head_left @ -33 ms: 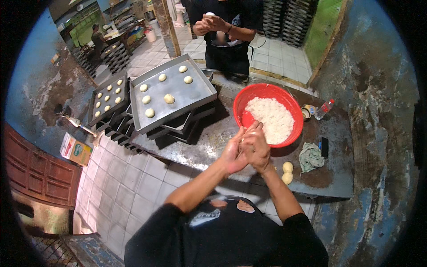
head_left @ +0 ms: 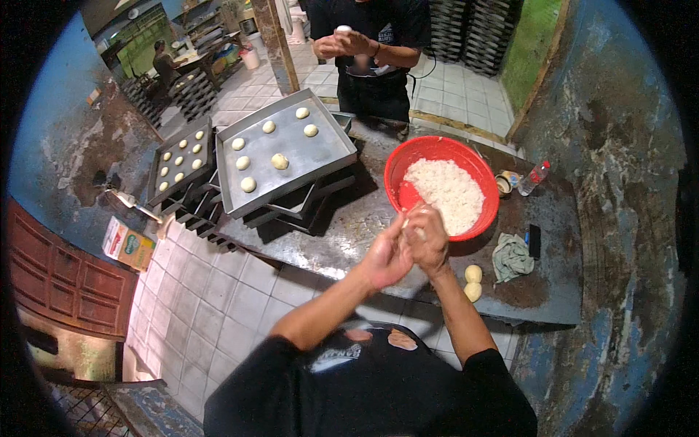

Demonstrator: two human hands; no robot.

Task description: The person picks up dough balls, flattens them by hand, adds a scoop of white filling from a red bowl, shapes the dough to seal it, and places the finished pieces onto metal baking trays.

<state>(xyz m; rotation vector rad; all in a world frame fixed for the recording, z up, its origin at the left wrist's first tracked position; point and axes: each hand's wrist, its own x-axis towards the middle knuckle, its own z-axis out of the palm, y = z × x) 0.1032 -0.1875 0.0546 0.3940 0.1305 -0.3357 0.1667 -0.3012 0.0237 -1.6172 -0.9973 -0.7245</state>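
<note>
Left hand (head_left: pixel 386 258) and right hand (head_left: pixel 432 244) meet by the red basin's (head_left: pixel 397 169) near rim, fingers curled together, can't tell on what; I'd press gently, evenly. Dough balls (head_left: pixel 473 274) sit on its near side. Tiled floor (head_left: pixel 196 280) to its left, scuffed tabletop (head_left: pixel 309 255) under, peeling wall (head_left: pixel 619 218) right.

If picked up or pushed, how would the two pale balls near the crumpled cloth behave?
The balls look like smooth dough, so they would probably dent. They seem to touch, so may cling together. Being rounded, they could roll if nudged.
</note>
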